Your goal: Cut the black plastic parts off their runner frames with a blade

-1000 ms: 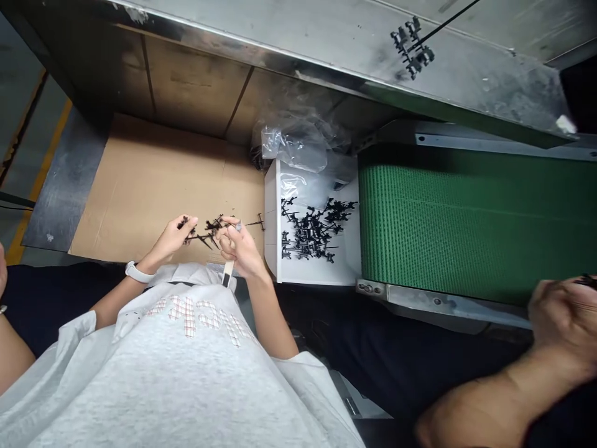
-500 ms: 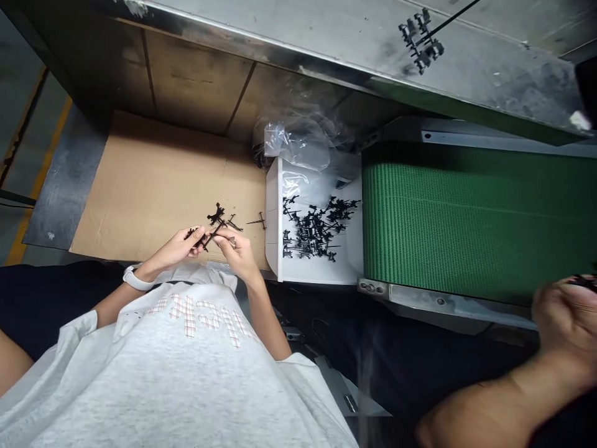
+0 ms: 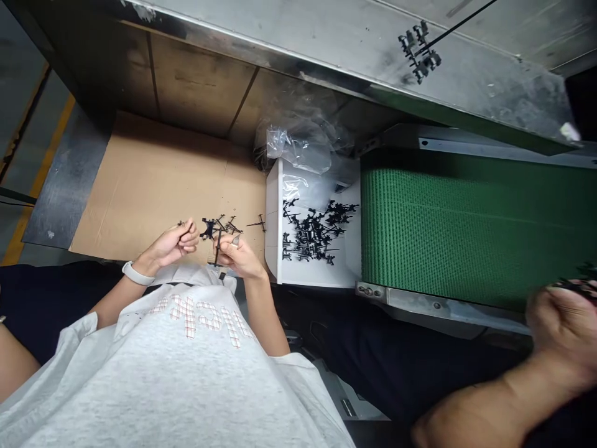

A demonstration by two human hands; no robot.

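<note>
My right hand (image 3: 245,258) pinches a thin black plastic sprue (image 3: 218,247) that stands roughly upright over the cardboard (image 3: 153,180). A black star-shaped part (image 3: 208,229) is at its upper left; whether they are joined is unclear. A small grey thing (image 3: 236,240) shows at the right fingers, its kind unclear. My left hand (image 3: 175,244) is closed, apart from the sprue, with a small black plastic piece (image 3: 180,223) poking out at the fingertips. Beyond my right hand, several thin black sprues (image 3: 231,224) lie on the cardboard.
Right of the cardboard stands a white bin (image 3: 274,218) holding many black parts (image 3: 314,233) and clear plastic film (image 3: 303,149). Past it runs a green conveyor belt (image 3: 457,230). A co-worker's hand (image 3: 562,323) grips black parts. Another black sprue (image 3: 420,53) is over the metal ledge.
My hands have moved apart, the left one slightly left and up. The sprue, earlier slanted between both hands, is now upright in my right hand alone.
</note>
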